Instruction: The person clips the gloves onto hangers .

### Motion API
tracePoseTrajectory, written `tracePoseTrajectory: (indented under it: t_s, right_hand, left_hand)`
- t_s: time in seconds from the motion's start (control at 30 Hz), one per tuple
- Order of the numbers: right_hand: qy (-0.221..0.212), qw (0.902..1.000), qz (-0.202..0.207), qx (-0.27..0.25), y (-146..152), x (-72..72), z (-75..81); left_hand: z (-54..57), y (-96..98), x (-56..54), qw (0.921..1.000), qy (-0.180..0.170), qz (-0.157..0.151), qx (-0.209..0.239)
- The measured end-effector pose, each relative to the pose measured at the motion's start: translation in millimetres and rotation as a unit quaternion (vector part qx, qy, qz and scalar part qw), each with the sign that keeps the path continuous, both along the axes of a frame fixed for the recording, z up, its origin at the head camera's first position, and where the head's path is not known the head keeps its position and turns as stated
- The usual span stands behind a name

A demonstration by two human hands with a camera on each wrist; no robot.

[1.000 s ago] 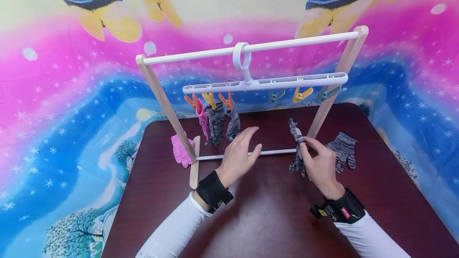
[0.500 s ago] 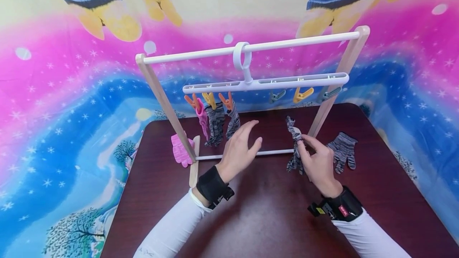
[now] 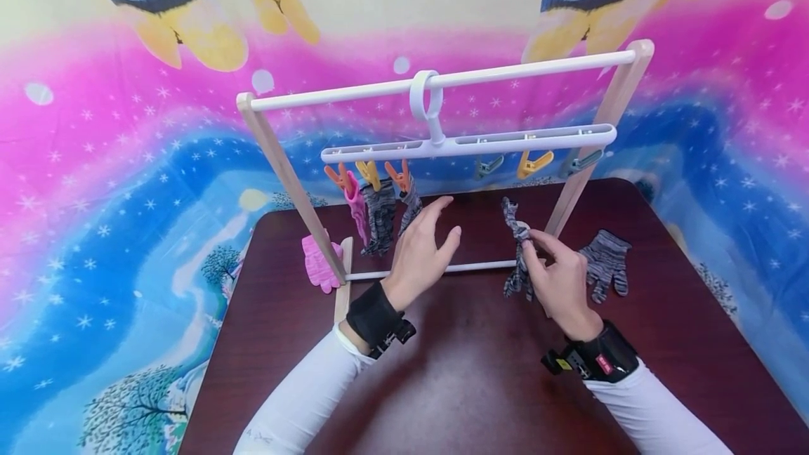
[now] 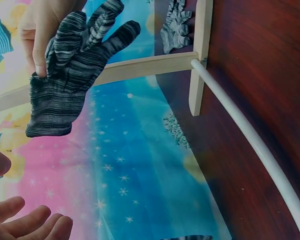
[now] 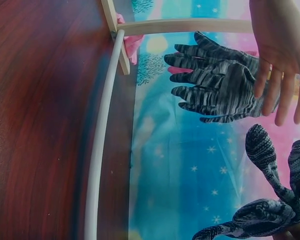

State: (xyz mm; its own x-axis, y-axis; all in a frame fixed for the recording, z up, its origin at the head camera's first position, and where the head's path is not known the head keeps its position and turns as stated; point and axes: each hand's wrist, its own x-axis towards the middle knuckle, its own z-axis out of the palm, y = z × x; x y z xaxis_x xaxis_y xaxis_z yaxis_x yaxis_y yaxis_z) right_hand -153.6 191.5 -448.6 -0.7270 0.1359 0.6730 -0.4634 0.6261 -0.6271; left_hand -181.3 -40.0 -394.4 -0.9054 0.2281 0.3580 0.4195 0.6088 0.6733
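Note:
My right hand (image 3: 559,279) pinches a black-and-grey knit glove (image 4: 65,95) between thumb and fingers; it hangs in front of the rack's right side, its fingers dangling. My left hand (image 3: 420,251) is raised with fingers extended, holding nothing, and in the head view it overlaps one of the hanging gloves. From the left half of a white clip hanger (image 3: 537,140), orange and yellow clothespins hold a pink glove (image 3: 357,215) and two grey knit gloves (image 3: 379,220). On its right half, a yellow clothespin (image 3: 534,164) and two teal clothespins (image 3: 488,166) hang without gloves.
The hanger's ring hooks over the top rod (image 3: 518,73) of a wooden rack, whose lower rod (image 3: 480,267) runs across behind my hands. A pink glove (image 3: 319,262) lies by the left post, a grey glove (image 3: 608,264) beyond the right one. Printed cloth backs the dark table (image 3: 455,385).
My right hand has carried the grey knit glove slightly left and upward. My left hand has risen a little. The gloves on the hanger stay put.

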Motion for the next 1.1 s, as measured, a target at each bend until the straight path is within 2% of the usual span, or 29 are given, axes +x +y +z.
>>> tracePoseTrajectory:
  t_s: [0.3, 0.5, 0.7, 0.87, 1.1]
  right_hand:
    - [-0.003, 0.9998, 0.014, -0.010, -5.4, -3.2, 5.4]
    - [0.002, 0.9995, 0.027, -0.016, -8.6, -6.4, 8.8]
    - [0.007, 0.9994, 0.031, -0.014, -10.3, -8.0, 9.1]
    - [0.007, 0.9994, 0.030, -0.017, -10.4, -9.5, 8.3]
    - [0.012, 0.9993, 0.030, -0.022, -11.7, -10.2, 6.9]
  left_hand:
    - [14.6, 8.8, -5.2, 0.9992, -0.006, -0.009, 0.039]
    - [17.8, 15.4, -10.0, 0.9991, 0.000, -0.007, 0.043]
    - [21.3, 19.5, -13.7, 0.9977, -0.004, -0.018, 0.065]
    - [23.5, 26.0, -18.6, 0.9969, 0.006, -0.024, 0.074]
    - [27.8, 33.6, -24.8, 0.9979, 0.009, -0.021, 0.061]
